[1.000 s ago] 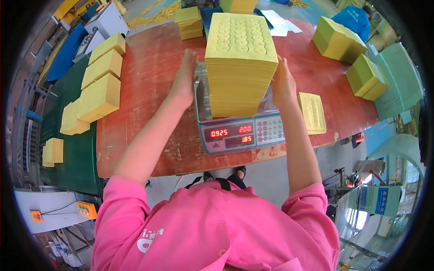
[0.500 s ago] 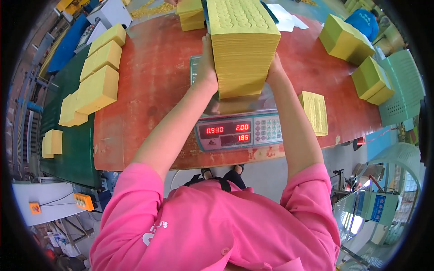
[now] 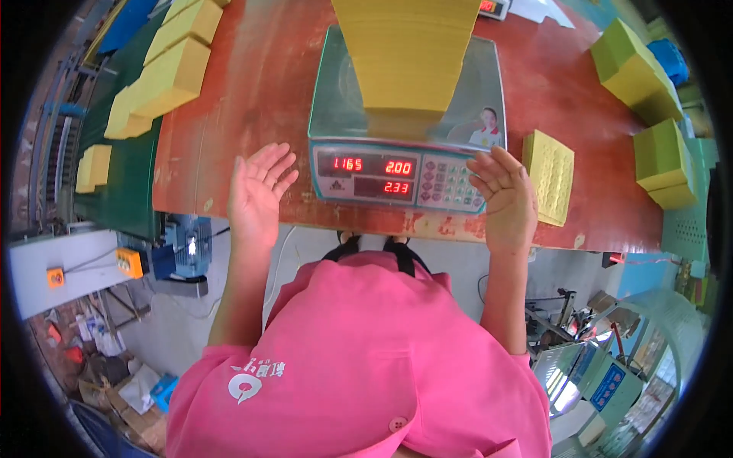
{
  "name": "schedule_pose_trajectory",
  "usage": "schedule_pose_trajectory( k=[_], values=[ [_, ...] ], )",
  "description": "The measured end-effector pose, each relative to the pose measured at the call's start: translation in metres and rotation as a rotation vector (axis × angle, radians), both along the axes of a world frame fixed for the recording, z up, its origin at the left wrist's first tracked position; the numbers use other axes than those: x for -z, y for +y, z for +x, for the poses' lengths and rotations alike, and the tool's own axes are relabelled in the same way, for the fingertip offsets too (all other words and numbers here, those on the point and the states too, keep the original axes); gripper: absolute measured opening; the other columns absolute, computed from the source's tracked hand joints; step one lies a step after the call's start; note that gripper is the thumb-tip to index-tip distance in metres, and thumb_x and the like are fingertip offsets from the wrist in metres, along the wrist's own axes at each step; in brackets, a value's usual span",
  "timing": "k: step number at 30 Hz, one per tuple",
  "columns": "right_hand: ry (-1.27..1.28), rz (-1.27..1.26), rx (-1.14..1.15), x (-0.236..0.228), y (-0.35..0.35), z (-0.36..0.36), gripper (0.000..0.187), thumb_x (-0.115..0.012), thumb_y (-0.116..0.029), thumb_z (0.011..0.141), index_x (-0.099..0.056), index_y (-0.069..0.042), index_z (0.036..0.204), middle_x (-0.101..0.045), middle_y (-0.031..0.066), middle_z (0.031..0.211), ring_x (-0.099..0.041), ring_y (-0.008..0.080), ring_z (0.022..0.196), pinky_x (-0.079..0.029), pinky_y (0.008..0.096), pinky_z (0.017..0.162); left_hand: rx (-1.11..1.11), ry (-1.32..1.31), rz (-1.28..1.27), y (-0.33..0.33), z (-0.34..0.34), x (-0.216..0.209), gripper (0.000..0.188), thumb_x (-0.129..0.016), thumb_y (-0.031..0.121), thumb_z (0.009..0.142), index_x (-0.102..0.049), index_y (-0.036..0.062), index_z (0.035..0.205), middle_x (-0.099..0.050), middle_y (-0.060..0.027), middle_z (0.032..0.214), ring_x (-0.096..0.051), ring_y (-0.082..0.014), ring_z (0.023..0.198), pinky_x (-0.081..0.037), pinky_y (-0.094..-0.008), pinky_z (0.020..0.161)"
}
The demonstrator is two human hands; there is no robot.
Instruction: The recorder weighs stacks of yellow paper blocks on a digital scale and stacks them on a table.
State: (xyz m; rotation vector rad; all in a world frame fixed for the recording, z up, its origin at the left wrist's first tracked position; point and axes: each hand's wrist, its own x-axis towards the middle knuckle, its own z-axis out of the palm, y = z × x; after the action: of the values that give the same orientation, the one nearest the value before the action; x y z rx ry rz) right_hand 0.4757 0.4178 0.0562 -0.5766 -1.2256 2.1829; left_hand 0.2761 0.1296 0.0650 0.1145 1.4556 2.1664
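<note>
A tall stack of yellow paper sheets [image 3: 408,57] stands on the metal pan of a digital weighing scale [image 3: 366,172], its top cut off by the upper edge of the view. Red digits glow on the scale's front panel, beside a keypad. My left hand [image 3: 259,191] hovers left of the panel, palm up with its fingers apart, holding nothing. On the other side, my right hand [image 3: 505,198] is raised by the keypad corner, fingers loosely curved and likewise bare. Near it lies a thin yellow embossed stack [image 3: 551,179] on the red table [image 3: 244,91].
Yellow paper blocks [image 3: 172,76] line a green surface [image 3: 126,195] along the left. More yellow blocks [image 3: 634,72] stand at the table's right edge. Part of a second display [image 3: 492,8] shows at the far side. A green perforated machine guard [image 3: 687,229] is on the right.
Both hands have let go of the stack's sides and drawn back toward me, apart from it. The stack stays on the scale, and the displayed digits differ. My view has tilted nearer my body.
</note>
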Motion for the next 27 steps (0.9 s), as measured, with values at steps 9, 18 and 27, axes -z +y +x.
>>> schedule_pose_trajectory(
  k=[9, 18, 27],
  values=[
    [0.026, -0.078, -0.048, 0.001, 0.007, 0.015, 0.033, -0.045, -0.019, 0.100, -0.057, 0.003, 0.121, -0.067, 0.0133, 0.100, -0.065, 0.0233, 0.092, -0.050, 0.0349, 0.083, -0.093, -0.004, 0.017, 0.007, 0.039, -0.008, 0.054, -0.034, 0.044, 0.102, -0.054, -0.0019, 0.124, -0.058, -0.0203, 0.125, -0.056, -0.0284, 0.116, -0.043, -0.0422, 0.100],
    [0.044, -0.159, 0.027, 0.010, 0.009, 0.027, 0.030, -0.045, -0.015, 0.099, -0.058, 0.003, 0.119, -0.066, 0.0121, 0.099, -0.063, 0.0214, 0.089, -0.050, 0.0345, 0.081, -0.040, 0.014, 0.030, 0.025, 0.020, -0.015, 0.053, -0.036, 0.043, 0.102, -0.055, -0.0023, 0.123, -0.061, -0.0198, 0.120, -0.059, -0.0273, 0.110, -0.046, -0.0406, 0.096],
    [0.041, -0.098, 0.045, 0.008, 0.009, 0.007, 0.029, -0.044, -0.013, 0.099, -0.059, 0.003, 0.118, -0.066, 0.0133, 0.104, -0.064, 0.0227, 0.096, -0.050, 0.0348, 0.084, 0.043, 0.265, 0.037, 0.074, -0.052, -0.035, 0.055, -0.037, 0.045, 0.102, -0.051, 0.0001, 0.131, -0.058, -0.0169, 0.126, -0.055, -0.0273, 0.116, -0.040, -0.0410, 0.103]
  ],
)
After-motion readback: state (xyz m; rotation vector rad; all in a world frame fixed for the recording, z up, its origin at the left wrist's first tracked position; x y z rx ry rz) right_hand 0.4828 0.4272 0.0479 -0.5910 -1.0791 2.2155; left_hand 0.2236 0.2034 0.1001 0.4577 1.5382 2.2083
